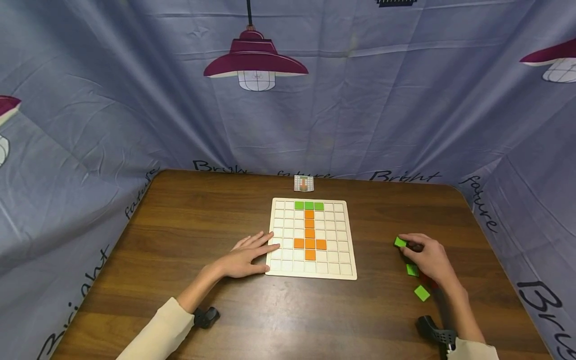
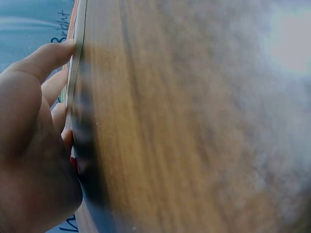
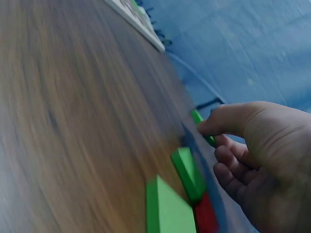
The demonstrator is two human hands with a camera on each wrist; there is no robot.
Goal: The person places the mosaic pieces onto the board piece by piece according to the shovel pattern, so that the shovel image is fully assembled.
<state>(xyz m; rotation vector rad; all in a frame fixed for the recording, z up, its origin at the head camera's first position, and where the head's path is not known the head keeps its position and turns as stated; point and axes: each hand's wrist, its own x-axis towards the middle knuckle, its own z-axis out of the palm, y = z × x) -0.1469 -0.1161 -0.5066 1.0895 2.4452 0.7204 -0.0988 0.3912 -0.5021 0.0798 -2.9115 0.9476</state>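
A pale grid board (image 1: 333,257) lies mid-table, with three green tiles (image 1: 309,205) in its top row. Below them several orange tiles (image 1: 309,233) form a column crossed by a short bar. My left hand (image 1: 243,257) rests with spread, straight fingers on the board's left edge. At the right, my right hand (image 1: 429,257) pinches a green tile (image 1: 400,242) between thumb and fingers; the right wrist view shows that tile (image 3: 197,116) tilted off the table. Two more green tiles, one (image 1: 412,270) partly beside the hand and one (image 1: 422,293) nearer me, lie on the wood.
Behind the board lies a small pattern card (image 1: 303,183). A red piece (image 3: 206,213) sits beside the green tiles, mostly hidden by my right arm in the head view. Blue curtain (image 1: 351,115) surrounds the far and side edges of the wooden table (image 1: 193,210).
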